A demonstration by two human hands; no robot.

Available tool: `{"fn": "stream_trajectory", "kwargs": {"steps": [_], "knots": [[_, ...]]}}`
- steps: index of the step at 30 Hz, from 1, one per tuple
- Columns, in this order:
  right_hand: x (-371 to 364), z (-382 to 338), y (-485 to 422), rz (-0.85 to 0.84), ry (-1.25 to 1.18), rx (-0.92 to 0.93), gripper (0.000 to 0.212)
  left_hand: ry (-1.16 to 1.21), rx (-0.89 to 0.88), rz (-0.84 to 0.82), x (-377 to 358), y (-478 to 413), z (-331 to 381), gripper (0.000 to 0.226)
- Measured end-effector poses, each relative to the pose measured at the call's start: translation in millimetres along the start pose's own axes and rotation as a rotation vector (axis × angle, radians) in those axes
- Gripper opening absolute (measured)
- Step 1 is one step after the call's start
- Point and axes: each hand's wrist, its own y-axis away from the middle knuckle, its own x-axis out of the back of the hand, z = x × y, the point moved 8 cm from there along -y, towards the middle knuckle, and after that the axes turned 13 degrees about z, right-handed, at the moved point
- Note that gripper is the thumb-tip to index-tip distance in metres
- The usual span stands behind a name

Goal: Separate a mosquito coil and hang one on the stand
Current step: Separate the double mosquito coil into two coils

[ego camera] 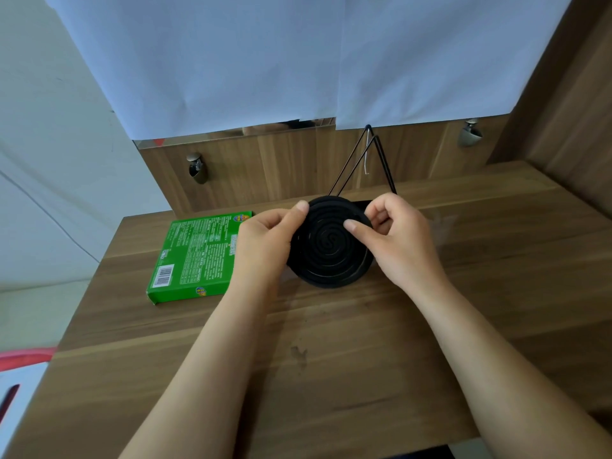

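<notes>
A black double mosquito coil (331, 250) is held above the wooden table, tilted toward me. My left hand (265, 243) grips its left edge, thumb on the top rim. My right hand (397, 240) grips its right edge, thumb pressing on the spiral's outer rings. Behind the coil stands a black wire stand (367, 160) shaped like a triangle, with a small white hook hanging under its top. The stand's base is mostly hidden by the coil and my hands.
A green coil box (195, 253) lies flat on the wooden table (331, 359) to the left of my hands. A wooden back panel with white paper rises behind the stand. A wooden side wall stands at the right.
</notes>
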Motion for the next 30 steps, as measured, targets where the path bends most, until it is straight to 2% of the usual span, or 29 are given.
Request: {"fn": "stream_trajectory", "kwargs": {"steps": [6,12,16,20,22,24,26,30], "knots": [[-1,-6,2,-0.016,0.001,0.063,0.020,0.003,0.051,0.047,4,0,-3,0.029],[-7,-7,5,-0.062,-0.027,0.064,0.023,-0.134,-0.158,0.133,11,-1,12,0.026],[-11,-11,8,-0.115,-0.047,0.093,0.020,-0.185,-0.212,0.141,11,1,15,0.027],[-10,-13,8,-0.084,-0.073,0.094,0.011,-0.169,-0.224,0.114,8,4,17,0.030],[-9,-11,6,-0.062,-0.069,0.074,0.010,-0.112,-0.147,0.089,6,3,12,0.043],[-8,-7,4,-0.050,-0.076,0.033,0.011,-0.011,0.018,0.074,6,0,1,0.050],[-8,-1,3,-0.044,-0.106,-0.023,0.012,0.095,0.139,0.066,6,-3,-5,0.034],[-8,0,3,-0.044,-0.098,-0.032,0.017,0.148,0.169,0.006,2,-3,-5,0.018]]}}
